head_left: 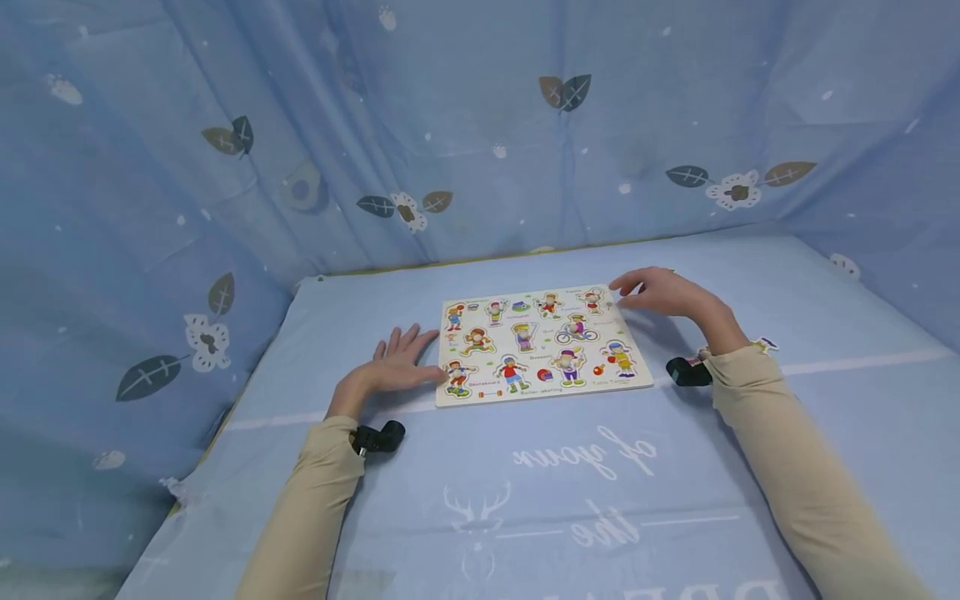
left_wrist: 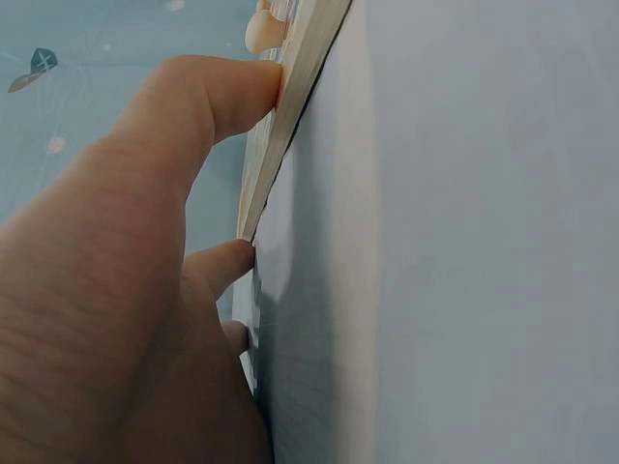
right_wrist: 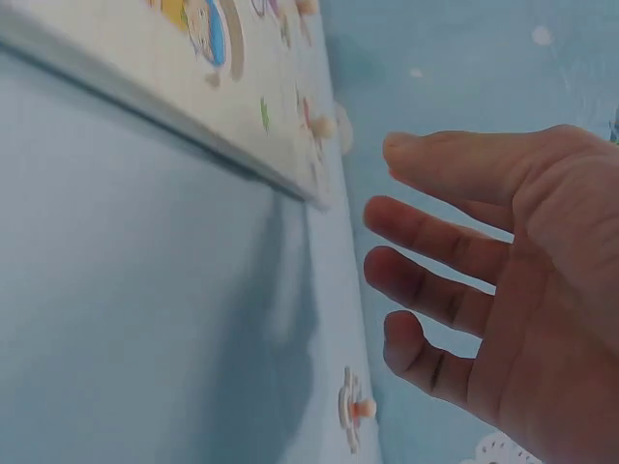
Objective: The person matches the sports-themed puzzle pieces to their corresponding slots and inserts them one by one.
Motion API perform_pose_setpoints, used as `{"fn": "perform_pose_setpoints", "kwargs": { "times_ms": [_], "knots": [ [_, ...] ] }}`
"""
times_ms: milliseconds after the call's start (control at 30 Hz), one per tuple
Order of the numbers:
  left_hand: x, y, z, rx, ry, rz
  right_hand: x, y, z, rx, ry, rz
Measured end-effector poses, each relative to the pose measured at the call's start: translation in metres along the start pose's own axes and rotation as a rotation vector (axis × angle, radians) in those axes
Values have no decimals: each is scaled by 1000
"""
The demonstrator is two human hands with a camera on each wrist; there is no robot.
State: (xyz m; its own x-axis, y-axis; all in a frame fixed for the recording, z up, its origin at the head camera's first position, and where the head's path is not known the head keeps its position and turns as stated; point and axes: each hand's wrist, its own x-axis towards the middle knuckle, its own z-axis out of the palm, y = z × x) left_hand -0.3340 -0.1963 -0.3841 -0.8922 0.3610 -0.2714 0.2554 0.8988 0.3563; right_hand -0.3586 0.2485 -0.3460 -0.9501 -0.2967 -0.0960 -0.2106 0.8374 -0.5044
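A wooden peg puzzle board (head_left: 536, 358) printed with sports figures lies flat on the cloth, most cutouts holding knobbed pieces such as a cyclist (head_left: 576, 328) and a roller skater (head_left: 512, 373). My left hand (head_left: 397, 362) is spread at its left side. In the left wrist view the thumb (left_wrist: 237, 92) touches the board's edge, close to a round knob (left_wrist: 264, 32). By the far right corner hovers my right hand (head_left: 660, 293), fingers loosely bent with nothing between them. The right wrist view shows a gap between its fingertips (right_wrist: 392, 271) and the board (right_wrist: 242, 145).
A loose knobbed piece (right_wrist: 358, 408) lies on the cloth beyond the board in the right wrist view. Another small cutout (head_left: 767, 343) shows partly behind the right cuff. Patterned blue curtains (head_left: 480, 125) hang behind and beside the cloth-covered table (head_left: 480, 467).
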Motion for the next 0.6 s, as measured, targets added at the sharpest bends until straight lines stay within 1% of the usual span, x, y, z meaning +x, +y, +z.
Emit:
{"fn": "perform_pose_setpoints", "kwargs": {
  "times_ms": [100,333,467,600],
  "knots": [
    [0,2,0,-3,-1,4,-1,8,-4,11,5,23],
    [0,-1,0,2,-2,-2,4,20,-10,8,31,59],
    [1,0,0,7,-4,-3,4,27,-18,-42,58,80],
    [2,0,0,10,-5,-10,4,35,-25,-96,79,82]
  ]
}}
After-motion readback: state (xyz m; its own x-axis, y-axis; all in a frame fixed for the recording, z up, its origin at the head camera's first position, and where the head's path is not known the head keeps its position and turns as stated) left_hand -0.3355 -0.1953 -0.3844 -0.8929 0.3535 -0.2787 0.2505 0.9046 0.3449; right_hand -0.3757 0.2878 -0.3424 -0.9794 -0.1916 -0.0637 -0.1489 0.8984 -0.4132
